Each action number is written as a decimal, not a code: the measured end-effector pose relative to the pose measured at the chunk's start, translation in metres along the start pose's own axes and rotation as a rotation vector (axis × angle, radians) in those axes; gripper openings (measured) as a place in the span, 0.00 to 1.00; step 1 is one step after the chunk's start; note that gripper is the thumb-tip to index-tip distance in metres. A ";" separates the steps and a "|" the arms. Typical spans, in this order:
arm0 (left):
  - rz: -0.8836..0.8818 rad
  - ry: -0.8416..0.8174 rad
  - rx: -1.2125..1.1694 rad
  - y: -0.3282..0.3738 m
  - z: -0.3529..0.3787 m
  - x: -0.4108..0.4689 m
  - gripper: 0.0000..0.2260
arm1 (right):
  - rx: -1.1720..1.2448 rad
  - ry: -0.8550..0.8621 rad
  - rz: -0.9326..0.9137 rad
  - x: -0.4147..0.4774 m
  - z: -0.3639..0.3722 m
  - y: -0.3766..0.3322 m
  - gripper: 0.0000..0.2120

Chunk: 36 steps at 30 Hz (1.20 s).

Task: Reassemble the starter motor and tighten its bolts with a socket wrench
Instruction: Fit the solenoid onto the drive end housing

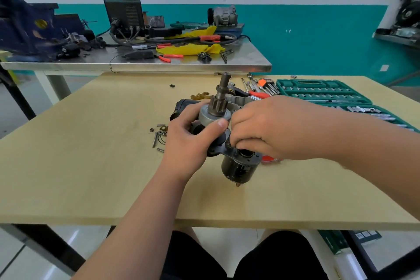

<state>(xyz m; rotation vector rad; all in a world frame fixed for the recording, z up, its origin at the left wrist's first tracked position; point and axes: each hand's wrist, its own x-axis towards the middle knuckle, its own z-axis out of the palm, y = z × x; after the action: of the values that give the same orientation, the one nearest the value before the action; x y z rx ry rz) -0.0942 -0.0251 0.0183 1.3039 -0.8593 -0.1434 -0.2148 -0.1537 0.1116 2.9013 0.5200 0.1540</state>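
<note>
Fitting parts together: left hand (pixel 188 143) curls its grip round the geared shaft (pixel 216 108), right hand (pixel 270 127) pinches the motor body (pixel 238 169) rim (no wrench in hand yet); aligning them likely comes next.

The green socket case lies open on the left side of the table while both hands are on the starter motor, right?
Not quite. In the head view the green socket case lies open on the right side of the table. The left hand and right hand are indeed on the starter motor.
</note>
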 end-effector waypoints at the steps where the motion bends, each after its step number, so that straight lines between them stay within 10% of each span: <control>1: -0.002 -0.002 0.003 0.001 0.000 0.000 0.22 | -0.015 -0.020 0.000 0.001 -0.002 -0.001 0.14; 36: -0.004 -0.089 0.026 0.003 -0.003 0.001 0.14 | 0.405 0.052 0.213 -0.006 0.025 0.001 0.05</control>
<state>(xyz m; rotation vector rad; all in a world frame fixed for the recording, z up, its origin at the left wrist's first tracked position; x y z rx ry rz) -0.0926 -0.0226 0.0212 1.3312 -0.9371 -0.1949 -0.2167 -0.1608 0.0865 3.3543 0.2719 0.1720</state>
